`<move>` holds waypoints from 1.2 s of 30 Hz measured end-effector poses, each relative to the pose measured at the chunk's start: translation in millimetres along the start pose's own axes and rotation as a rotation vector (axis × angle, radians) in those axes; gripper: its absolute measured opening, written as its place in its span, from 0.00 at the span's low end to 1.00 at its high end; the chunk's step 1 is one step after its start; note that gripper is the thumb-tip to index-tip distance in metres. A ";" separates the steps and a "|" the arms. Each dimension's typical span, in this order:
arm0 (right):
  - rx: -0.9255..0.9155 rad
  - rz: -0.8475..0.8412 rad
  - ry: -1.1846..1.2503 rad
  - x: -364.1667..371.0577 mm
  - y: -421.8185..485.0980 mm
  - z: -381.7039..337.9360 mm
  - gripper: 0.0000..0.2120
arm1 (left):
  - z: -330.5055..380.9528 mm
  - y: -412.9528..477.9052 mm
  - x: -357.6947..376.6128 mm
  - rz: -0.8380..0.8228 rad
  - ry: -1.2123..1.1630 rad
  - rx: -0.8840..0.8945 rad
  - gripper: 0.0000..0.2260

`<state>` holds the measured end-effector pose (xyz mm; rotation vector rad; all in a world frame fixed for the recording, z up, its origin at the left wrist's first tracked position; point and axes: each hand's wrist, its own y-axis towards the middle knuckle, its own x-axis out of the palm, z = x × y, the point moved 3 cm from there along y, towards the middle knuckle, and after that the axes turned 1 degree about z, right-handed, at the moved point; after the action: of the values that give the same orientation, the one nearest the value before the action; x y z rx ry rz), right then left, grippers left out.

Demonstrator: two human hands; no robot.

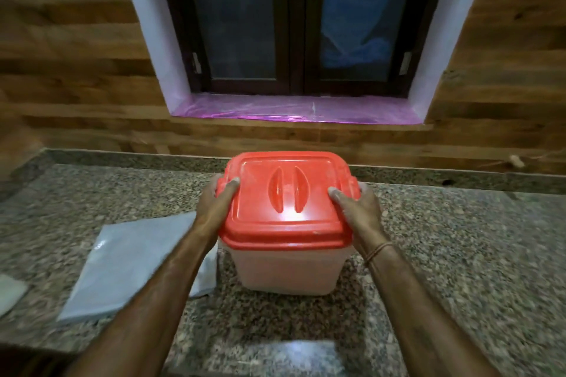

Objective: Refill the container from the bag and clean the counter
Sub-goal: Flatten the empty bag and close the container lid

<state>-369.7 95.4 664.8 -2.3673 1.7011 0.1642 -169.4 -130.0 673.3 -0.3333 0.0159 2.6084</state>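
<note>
one speckled granite counter (459, 254), wood-panelled wall (67, 76)

The red plastic lid (286, 202) hides whatever fills the translucent white square container (291, 269). The fingers of the left hand (214, 208) and right hand (360, 208) wrap out of sight behind the lid's sides. The left forearm covers part of the flat pale plastic bag (128, 266). A whitish object (10, 292) is cut off by the left edge, so it cannot be identified. The speckled granite surface (459, 238) blurs toward the edges.
</note>
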 end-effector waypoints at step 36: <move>0.096 0.118 -0.183 -1.4 -50.9 24.7 0.28 | -19.4 -0.3 -19.7 -0.023 0.303 -0.136 0.30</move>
<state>-321.1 118.1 646.9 -2.1142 1.7209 0.3015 -148.2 -140.7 659.2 -0.7692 -0.0614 2.5175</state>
